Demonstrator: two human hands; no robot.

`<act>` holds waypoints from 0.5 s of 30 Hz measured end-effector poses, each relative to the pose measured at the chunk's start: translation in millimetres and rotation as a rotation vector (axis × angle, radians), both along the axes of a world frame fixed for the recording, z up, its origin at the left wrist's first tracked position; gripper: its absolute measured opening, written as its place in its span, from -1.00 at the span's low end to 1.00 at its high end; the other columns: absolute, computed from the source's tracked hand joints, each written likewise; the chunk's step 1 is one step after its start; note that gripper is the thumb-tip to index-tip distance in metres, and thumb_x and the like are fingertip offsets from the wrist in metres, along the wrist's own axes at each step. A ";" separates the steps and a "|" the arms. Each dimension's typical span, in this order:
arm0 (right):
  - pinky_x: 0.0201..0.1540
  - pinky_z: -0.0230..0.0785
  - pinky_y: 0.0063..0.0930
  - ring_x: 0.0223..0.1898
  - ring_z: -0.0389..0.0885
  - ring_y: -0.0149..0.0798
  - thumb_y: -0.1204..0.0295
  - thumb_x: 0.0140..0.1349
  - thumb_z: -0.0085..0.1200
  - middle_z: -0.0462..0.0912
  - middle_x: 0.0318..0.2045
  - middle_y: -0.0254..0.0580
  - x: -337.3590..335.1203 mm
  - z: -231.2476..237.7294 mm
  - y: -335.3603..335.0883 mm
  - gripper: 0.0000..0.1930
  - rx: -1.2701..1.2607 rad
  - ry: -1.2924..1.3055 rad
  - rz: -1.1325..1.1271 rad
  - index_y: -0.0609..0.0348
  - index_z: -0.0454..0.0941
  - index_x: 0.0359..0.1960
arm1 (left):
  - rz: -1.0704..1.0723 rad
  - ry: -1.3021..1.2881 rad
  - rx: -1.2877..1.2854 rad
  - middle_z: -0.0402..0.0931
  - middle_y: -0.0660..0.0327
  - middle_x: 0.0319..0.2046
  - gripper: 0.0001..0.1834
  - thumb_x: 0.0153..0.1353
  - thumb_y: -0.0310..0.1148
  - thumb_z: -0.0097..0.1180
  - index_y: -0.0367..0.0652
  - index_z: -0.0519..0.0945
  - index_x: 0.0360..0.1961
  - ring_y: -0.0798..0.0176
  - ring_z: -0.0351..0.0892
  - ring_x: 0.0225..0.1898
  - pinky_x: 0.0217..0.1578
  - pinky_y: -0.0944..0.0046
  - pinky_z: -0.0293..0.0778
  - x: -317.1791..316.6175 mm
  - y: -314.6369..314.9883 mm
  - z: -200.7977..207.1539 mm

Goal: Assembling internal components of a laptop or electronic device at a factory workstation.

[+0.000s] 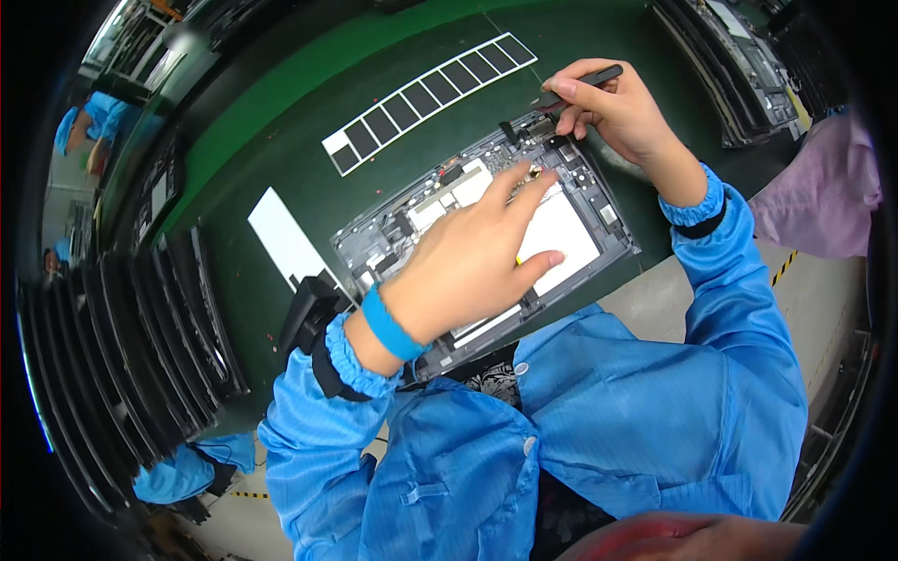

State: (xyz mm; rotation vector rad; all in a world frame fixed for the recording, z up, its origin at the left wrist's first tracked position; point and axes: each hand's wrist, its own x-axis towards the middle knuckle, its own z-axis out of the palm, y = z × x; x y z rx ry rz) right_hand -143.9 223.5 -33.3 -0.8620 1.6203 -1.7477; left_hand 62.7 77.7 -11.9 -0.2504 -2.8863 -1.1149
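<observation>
An opened laptop base (pixel 617 248), grey with bare circuit parts and white battery panels, lies tilted in front of me on the green bench. My left hand (pixel 468 257), with a blue band at its wrist, rests over its middle, thumb apart and fingers stretched. Those fingertips are near small coloured wires by the circuit board. Above the far right corner of the base, my right hand (pixel 622 112) grips slim black tweezers (pixel 606 77) between thumb and fingers. Their tips point left and down, close to that corner; whether they touch anything cannot be made out.
A white strip with several black pads (pixel 416 101) lies beyond the laptop base. Left of it are a white card (pixel 281 234) and a black object (pixel 311 309) by my left wrist. Dark panels stand stacked at left (pixel 140 346) and far right (pixel 716 70). A pink sleeve (pixel 818 201) is at right.
</observation>
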 end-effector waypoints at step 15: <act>-0.41 0.57 -0.66 -0.39 0.73 -0.29 0.39 0.22 0.19 0.69 -0.40 -0.04 4.9 -3.9 -1.6 -0.76 0.133 -0.119 0.087 0.33 0.61 -0.19 | -0.042 0.106 -0.205 0.37 -0.01 0.17 -0.63 0.01 -0.31 0.28 -0.12 0.61 -0.10 0.16 0.63 -0.42 -0.39 0.27 0.56 -6.6 8.4 -10.5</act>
